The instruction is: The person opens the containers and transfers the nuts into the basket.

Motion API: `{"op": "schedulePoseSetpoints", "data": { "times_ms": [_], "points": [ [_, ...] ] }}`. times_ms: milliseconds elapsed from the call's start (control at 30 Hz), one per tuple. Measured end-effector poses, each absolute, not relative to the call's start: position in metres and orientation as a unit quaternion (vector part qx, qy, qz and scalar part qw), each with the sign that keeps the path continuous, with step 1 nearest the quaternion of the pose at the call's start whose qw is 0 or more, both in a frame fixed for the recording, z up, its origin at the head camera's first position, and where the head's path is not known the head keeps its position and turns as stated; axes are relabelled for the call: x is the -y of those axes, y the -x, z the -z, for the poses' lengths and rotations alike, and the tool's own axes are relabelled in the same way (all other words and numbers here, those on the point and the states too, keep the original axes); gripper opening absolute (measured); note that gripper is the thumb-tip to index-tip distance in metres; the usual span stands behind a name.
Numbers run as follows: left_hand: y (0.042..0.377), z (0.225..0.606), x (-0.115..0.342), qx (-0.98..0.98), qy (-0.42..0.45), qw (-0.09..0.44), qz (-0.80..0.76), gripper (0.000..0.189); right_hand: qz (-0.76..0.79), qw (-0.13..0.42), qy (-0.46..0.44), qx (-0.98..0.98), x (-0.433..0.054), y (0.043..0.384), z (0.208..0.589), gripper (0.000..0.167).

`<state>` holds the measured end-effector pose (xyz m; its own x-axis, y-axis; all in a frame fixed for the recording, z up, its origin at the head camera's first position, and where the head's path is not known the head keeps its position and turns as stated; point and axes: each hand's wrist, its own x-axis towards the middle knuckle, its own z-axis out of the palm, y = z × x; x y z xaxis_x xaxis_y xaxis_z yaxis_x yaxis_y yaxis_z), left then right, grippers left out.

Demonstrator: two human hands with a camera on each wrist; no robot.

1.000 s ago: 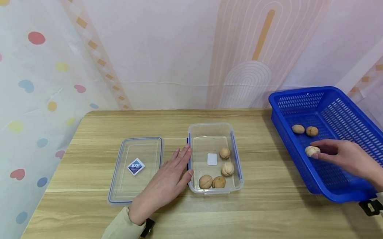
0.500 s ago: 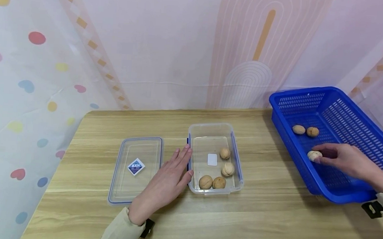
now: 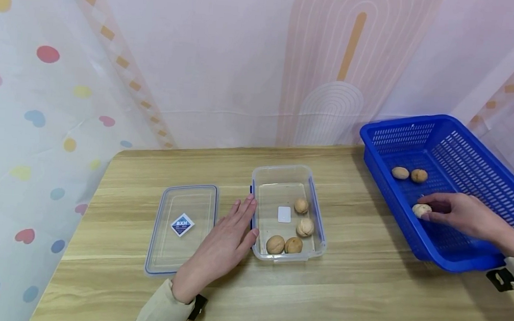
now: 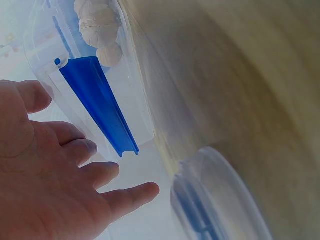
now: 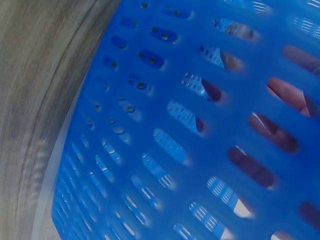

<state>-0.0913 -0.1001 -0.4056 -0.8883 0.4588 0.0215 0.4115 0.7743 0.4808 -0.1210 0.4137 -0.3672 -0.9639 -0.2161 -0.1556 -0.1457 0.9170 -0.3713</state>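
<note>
In the head view my right hand [image 3: 465,216] reaches into the blue basket [image 3: 388,212] and pinches a pale walnut [image 3: 421,210] between thumb and fingers. Two more walnuts [image 3: 419,176] lie behind it on the basket floor. The right wrist view shows mostly the slotted basket wall [image 5: 150,125], with parts of the hand visible through the slots. My left hand [image 3: 223,242] rests with extended fingers against the left side of a clear plastic food container [image 3: 274,171]. Several walnuts [image 3: 305,227] lie inside it. In the left wrist view a blue clip [image 4: 100,105] hangs on the container's side, beside the fingers.
The clear lid [image 3: 163,243] with a blue seal and a square label lies left of the container, partly behind my left forearm. All stand on a wooden table [image 3: 341,303]. A patterned cloth [image 3: 228,55] hangs behind it.
My right hand has shifted slightly right and down inside the basket, and the pinched walnut has moved with it. The left hand stays in place.
</note>
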Motion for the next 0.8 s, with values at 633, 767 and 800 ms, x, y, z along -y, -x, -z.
{"op": "schedulePoseSetpoints", "data": {
  "times_ms": [633,767,800],
  "points": [
    [0.0913,0.4058,0.099,-0.939,-0.233,0.044,-0.251,0.064,0.165,0.125,0.094,-0.974,-0.4136,0.1197,0.3698,0.035],
    [0.0915,0.4056,0.1001,-0.939,-0.232,0.047,-0.251,0.064,0.166,0.131,0.097,-0.972,-0.4131,0.1206,0.37,0.036],
    [0.0915,0.4055,0.1005,-0.938,-0.232,0.048,-0.251,0.064,0.165,0.131,0.099,-0.972,-0.4127,0.121,0.37,0.036]
  ]
}}
